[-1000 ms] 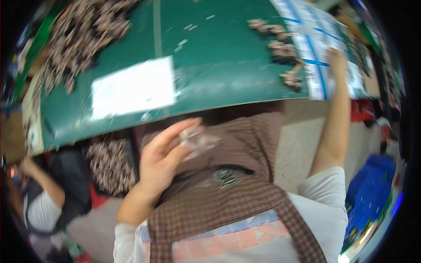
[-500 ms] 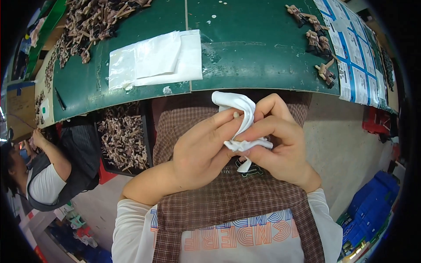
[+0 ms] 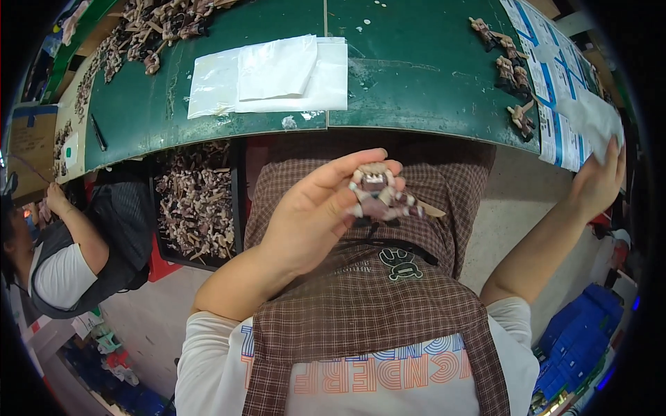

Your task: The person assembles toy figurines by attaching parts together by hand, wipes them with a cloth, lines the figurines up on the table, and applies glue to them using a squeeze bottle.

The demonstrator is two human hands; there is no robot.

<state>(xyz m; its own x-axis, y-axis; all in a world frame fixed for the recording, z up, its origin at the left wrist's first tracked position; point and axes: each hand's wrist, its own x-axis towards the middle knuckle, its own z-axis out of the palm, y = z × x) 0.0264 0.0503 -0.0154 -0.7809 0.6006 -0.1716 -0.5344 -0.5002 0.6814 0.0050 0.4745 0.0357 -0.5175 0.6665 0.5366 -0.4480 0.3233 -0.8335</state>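
In front of my apron, my left hand (image 3: 298,215) holds a small toy figure (image 3: 377,191) between thumb and fingers. The figure is pale and brownish-purple, with a thin tan piece sticking out to its right; motion smears its lower part. At the far right, my right hand (image 3: 600,180) is stretched out beside the table edge, its fingers closed on a white cloth (image 3: 590,121). That cloth spreads over blue-and-white printed sheets (image 3: 551,76). Several similar figures (image 3: 510,73) lie on the green table left of the sheets.
Flat white plastic and paper (image 3: 270,76) lie mid-table on the green table (image 3: 416,90). A heap of figures (image 3: 159,31) covers its far left, near a black pen (image 3: 97,132). Below, a black crate (image 3: 198,208) is full of figures. A co-worker (image 3: 69,256) sits at left.
My hands have parted. The white cloth has gone with my right hand to the far right, and the toy figure now shows in my left hand.
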